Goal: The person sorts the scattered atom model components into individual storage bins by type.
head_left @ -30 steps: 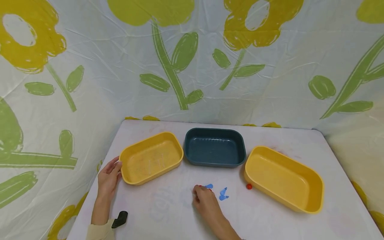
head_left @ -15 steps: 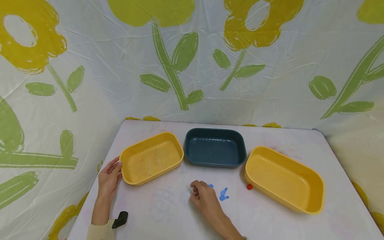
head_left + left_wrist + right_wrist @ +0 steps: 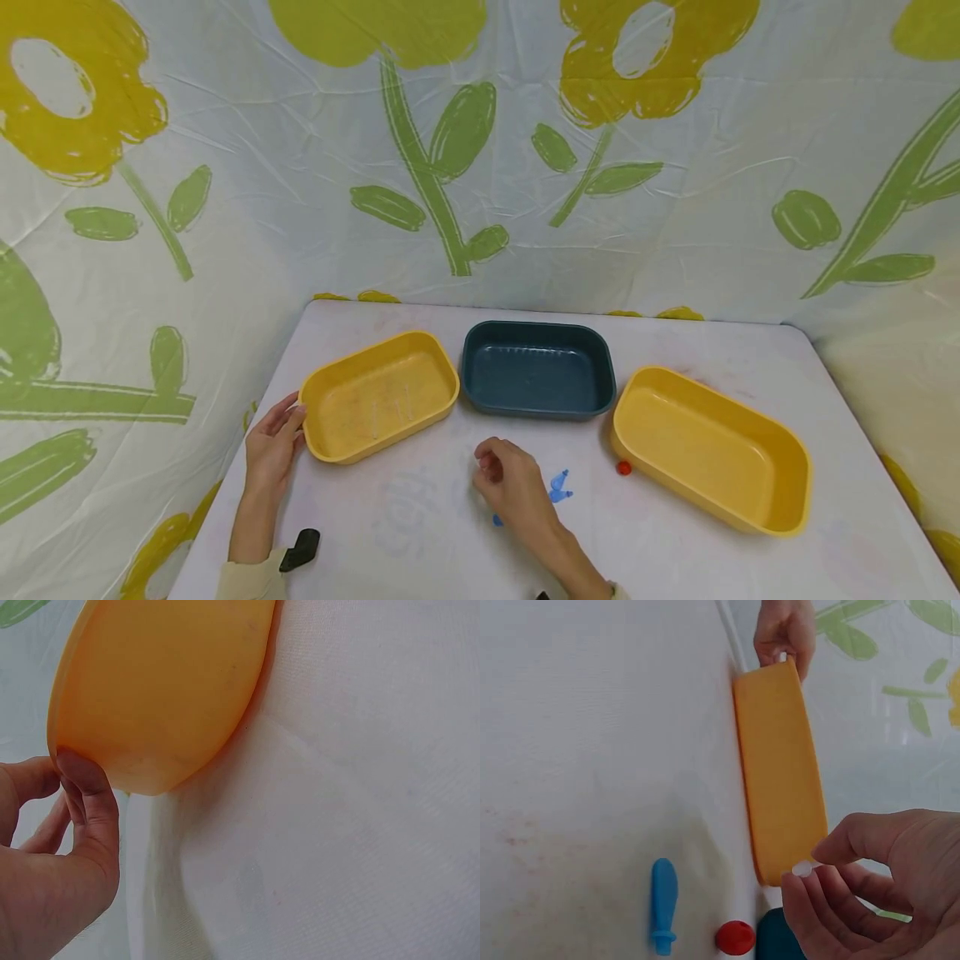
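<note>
My left hand (image 3: 272, 446) grips the near left end of a yellow bin (image 3: 337, 458), thumb and fingers on either side of its rim. Several thin clear sticks (image 3: 375, 419) lie inside that bin. In the right wrist view, my right hand (image 3: 885, 892) pinches a small translucent white piece (image 3: 802, 868) between thumb and fingertips; most of it is hidden, so I cannot tell its kind. Around this hand on the table are blue bulb-shaped pieces with narrow necks (image 3: 559, 481), one of them seen whole as a blue piece (image 3: 664, 900), and a round red piece (image 3: 735, 937).
A dark teal bin (image 3: 538, 412) stands at the back middle. To the right, a second yellow bin (image 3: 705, 442) sits at an angle, with a small red piece (image 3: 623, 467) by its near left corner. Flower-printed cloth (image 3: 300, 167) hangs behind the white table (image 3: 390, 550).
My right hand has drawn back from the red and blue pieces and shifted slightly up the picture, with the translucent piece pinched. A blue piece now shows below it. My left hand stays put.
</note>
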{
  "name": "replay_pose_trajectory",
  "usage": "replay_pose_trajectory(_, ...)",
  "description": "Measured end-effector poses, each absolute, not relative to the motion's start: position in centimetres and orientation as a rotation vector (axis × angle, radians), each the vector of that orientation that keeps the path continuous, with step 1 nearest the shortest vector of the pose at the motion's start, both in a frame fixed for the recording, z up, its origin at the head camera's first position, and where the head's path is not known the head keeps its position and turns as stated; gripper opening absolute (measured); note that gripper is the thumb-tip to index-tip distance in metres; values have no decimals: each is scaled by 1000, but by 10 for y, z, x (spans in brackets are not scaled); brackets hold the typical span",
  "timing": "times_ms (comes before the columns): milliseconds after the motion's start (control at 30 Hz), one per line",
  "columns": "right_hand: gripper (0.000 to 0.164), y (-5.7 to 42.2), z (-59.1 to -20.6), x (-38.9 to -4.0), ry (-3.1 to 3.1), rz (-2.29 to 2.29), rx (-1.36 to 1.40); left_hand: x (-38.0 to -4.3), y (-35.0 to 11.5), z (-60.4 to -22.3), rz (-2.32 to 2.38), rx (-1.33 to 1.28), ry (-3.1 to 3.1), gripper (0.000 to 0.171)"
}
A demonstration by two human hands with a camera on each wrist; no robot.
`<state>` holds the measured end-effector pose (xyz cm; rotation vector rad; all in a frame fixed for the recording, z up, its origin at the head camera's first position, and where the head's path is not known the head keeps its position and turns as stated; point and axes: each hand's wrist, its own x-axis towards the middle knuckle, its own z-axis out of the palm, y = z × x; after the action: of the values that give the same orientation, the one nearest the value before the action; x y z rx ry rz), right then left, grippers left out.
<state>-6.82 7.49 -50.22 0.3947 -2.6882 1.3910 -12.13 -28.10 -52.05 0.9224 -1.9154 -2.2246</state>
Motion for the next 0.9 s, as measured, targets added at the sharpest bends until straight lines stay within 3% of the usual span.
replay_pose_trajectory(900, 21, 64, -480, -96, -2588, 1949, 344, -122, -281, -520, -2217, 911, -1932, 51)
